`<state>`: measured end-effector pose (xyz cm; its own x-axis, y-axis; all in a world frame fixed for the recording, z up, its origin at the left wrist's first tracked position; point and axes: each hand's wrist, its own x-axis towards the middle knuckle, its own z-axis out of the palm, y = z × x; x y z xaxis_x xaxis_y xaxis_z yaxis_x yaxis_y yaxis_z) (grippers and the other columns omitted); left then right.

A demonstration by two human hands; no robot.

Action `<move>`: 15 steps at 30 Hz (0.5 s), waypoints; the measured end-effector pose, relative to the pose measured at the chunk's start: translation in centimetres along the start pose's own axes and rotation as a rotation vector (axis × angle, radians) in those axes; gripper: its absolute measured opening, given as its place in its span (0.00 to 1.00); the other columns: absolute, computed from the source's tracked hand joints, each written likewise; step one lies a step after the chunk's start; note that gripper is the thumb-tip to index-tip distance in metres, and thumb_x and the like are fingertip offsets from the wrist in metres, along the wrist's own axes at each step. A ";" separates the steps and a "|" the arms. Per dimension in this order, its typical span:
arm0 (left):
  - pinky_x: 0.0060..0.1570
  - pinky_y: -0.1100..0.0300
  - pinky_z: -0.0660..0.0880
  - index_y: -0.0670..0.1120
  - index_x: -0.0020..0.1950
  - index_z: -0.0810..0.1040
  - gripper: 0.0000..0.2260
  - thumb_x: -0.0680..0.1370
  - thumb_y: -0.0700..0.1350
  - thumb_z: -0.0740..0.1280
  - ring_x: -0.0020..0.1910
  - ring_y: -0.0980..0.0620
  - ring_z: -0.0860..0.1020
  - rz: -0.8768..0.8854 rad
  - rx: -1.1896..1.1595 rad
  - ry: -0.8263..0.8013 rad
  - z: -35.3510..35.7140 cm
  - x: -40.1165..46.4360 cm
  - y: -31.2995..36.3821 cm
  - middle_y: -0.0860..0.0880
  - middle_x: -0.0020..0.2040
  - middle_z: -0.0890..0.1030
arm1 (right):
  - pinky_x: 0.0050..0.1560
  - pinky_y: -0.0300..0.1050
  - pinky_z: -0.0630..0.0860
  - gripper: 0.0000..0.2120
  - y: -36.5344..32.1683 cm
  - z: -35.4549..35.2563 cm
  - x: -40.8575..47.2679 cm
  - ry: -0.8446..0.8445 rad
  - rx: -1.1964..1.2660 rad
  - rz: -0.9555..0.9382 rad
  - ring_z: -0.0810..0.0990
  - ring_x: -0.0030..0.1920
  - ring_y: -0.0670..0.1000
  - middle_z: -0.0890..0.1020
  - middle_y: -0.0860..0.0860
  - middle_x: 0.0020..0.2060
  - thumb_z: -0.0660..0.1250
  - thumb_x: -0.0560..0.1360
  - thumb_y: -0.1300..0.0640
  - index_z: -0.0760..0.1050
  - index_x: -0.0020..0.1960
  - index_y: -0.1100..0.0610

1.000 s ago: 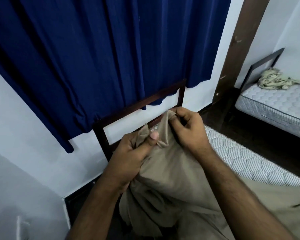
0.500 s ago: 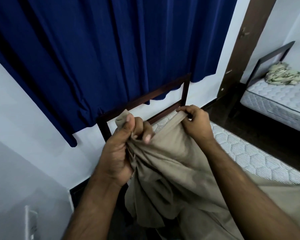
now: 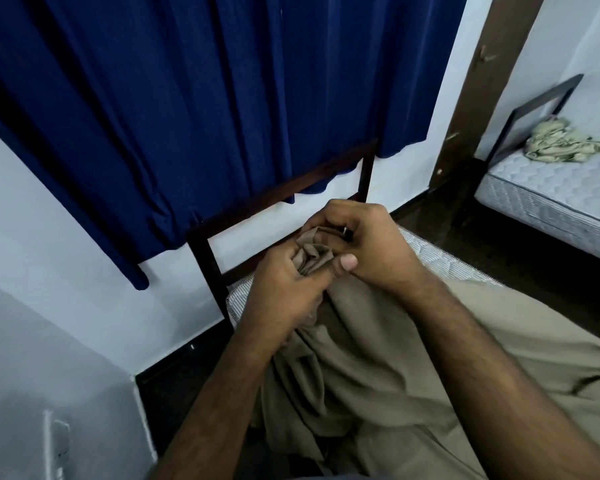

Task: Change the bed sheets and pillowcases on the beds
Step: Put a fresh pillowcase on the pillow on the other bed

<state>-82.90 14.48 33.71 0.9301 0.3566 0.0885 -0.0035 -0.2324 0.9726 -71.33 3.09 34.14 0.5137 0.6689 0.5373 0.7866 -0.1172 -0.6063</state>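
We hold a bunched corner of the tan sheet (image 3: pixel 378 358) between both hands, raised just in front of the dark headboard (image 3: pixel 284 199). Our left hand (image 3: pixel 284 289) curls its fingers round the gathered folds from below, and our right hand (image 3: pixel 364 244) closes over them from above, thumb pressed to the cloth. The rest of the sheet trails down over the near mattress (image 3: pixel 440 261), whose quilted edge shows on the right. A blue curtain (image 3: pixel 187 98) hangs behind. On the far right, a second mattress (image 3: pixel 551 199) carries a crumpled pale cloth (image 3: pixel 561 142).
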 end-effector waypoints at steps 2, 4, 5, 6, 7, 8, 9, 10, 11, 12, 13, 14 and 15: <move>0.46 0.60 0.80 0.49 0.48 0.85 0.10 0.75 0.54 0.74 0.43 0.59 0.84 0.044 0.054 0.045 0.1 0.1 -0.2 0.54 0.41 0.86 | 0.50 0.55 0.81 0.04 0.4 -0.4 -0.3 0.021 0.168 0.124 0.85 0.46 0.53 0.86 0.52 0.42 0.72 0.72 0.63 0.83 0.47 0.59; 0.45 0.55 0.81 0.50 0.47 0.85 0.11 0.78 0.57 0.70 0.41 0.56 0.84 0.082 0.103 0.057 0.2 0.0 -0.6 0.52 0.40 0.86 | 0.51 0.61 0.80 0.05 1.1 -0.8 -0.7 -0.002 0.219 0.192 0.85 0.46 0.57 0.86 0.53 0.42 0.70 0.73 0.60 0.83 0.47 0.59; 0.46 0.54 0.81 0.52 0.46 0.84 0.11 0.79 0.57 0.68 0.42 0.56 0.83 0.105 0.105 0.068 0.3 0.0 -0.8 0.52 0.41 0.85 | 0.51 0.61 0.80 0.05 1.2 -0.8 -0.8 -0.037 0.213 0.197 0.85 0.47 0.57 0.86 0.53 0.42 0.70 0.74 0.58 0.83 0.48 0.58; 0.47 0.55 0.80 0.54 0.45 0.83 0.10 0.80 0.57 0.67 0.43 0.57 0.82 0.136 0.106 0.083 0.4 -0.1 -1.0 0.53 0.41 0.84 | 0.50 0.60 0.80 0.06 1.2 -1.0 -0.9 -0.073 0.211 0.194 0.85 0.46 0.55 0.86 0.52 0.42 0.71 0.76 0.56 0.83 0.48 0.58; 0.48 0.54 0.79 0.54 0.43 0.81 0.10 0.81 0.56 0.66 0.44 0.57 0.81 0.155 0.111 0.104 0.5 -0.1 -1.1 0.53 0.41 0.82 | 0.48 0.58 0.80 0.07 1.3 -1.2 -1.1 -0.102 0.221 0.190 0.85 0.44 0.53 0.86 0.52 0.41 0.71 0.77 0.55 0.83 0.48 0.59; 0.48 0.52 0.79 0.53 0.42 0.80 0.12 0.82 0.55 0.65 0.44 0.56 0.81 0.153 0.089 0.124 0.6 -0.1 -1.1 0.53 0.41 0.82 | 0.43 0.54 0.81 0.07 1.5 -1.4 -1.3 -0.140 0.245 0.192 0.83 0.40 0.49 0.85 0.51 0.38 0.71 0.78 0.55 0.82 0.48 0.60; 0.47 0.51 0.79 0.51 0.40 0.79 0.14 0.82 0.55 0.65 0.42 0.54 0.81 0.125 0.028 0.139 0.5 -0.2 -1.0 0.52 0.39 0.82 | 0.35 0.49 0.79 0.07 1.9 -1.7 -1.6 -0.189 0.272 0.214 0.80 0.34 0.46 0.83 0.49 0.34 0.71 0.78 0.57 0.81 0.48 0.62; 0.45 0.51 0.78 0.49 0.37 0.77 0.16 0.82 0.55 0.65 0.39 0.52 0.80 0.090 -0.062 0.149 0.4 -0.2 -0.8 0.51 0.36 0.81 | 0.29 0.43 0.75 0.07 2.5 -2.0 -1.9 -0.240 0.293 0.250 0.76 0.29 0.43 0.79 0.47 0.29 0.71 0.78 0.59 0.80 0.48 0.64; 0.43 0.51 0.76 0.48 0.34 0.74 0.18 0.82 0.54 0.64 0.36 0.50 0.78 0.056 -0.151 0.161 0.2 -0.2 -0.6 0.49 0.34 0.79 | 0.26 0.41 0.72 0.07 3.1 -2.2 -2.2 -0.283 0.301 0.288 0.73 0.27 0.43 0.77 0.46 0.27 0.70 0.78 0.59 0.80 0.47 0.64; 0.43 0.51 0.75 0.49 0.33 0.74 0.19 0.82 0.54 0.65 0.36 0.48 0.76 0.031 -0.233 0.175 0.0 -0.2 -0.5 0.47 0.33 0.77 | 0.27 0.42 0.71 0.07 3.6 -2.3 -2.5 -0.313 0.296 0.314 0.72 0.27 0.45 0.76 0.46 0.27 0.70 0.78 0.59 0.80 0.46 0.63; 0.44 0.50 0.75 0.48 0.34 0.74 0.19 0.82 0.54 0.65 0.38 0.47 0.76 0.017 -0.304 0.195 -0.2 -0.2 -0.3 0.46 0.34 0.77 | 0.30 0.43 0.72 0.07 4.3 -2.2 -2.8 -0.323 0.275 0.322 0.73 0.28 0.46 0.77 0.48 0.28 0.70 0.79 0.58 0.80 0.46 0.61; 0.46 0.49 0.76 0.48 0.35 0.75 0.18 0.81 0.55 0.65 0.40 0.46 0.77 0.016 -0.370 0.218 -0.3 -0.1 -0.2 0.45 0.36 0.77 | 0.32 0.44 0.72 0.08 4.7 -2.1 -3.1 -0.315 0.239 0.313 0.73 0.30 0.46 0.78 0.50 0.30 0.69 0.79 0.55 0.80 0.45 0.59; 0.49 0.48 0.78 0.47 0.37 0.76 0.16 0.81 0.55 0.66 0.42 0.46 0.78 0.014 -0.421 0.234 -0.4 -0.1 -0.1 0.45 0.38 0.78 | 0.35 0.44 0.72 0.10 5.4 -1.9 -3.2 -0.285 0.181 0.298 0.73 0.32 0.45 0.78 0.52 0.31 0.67 0.81 0.52 0.79 0.44 0.57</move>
<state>-83.08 14.80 33.73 0.8217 0.5610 0.1008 -0.2086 0.1313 0.9691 -68.09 -1.10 30.22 0.5740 0.8040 0.1554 0.5328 -0.2226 -0.8164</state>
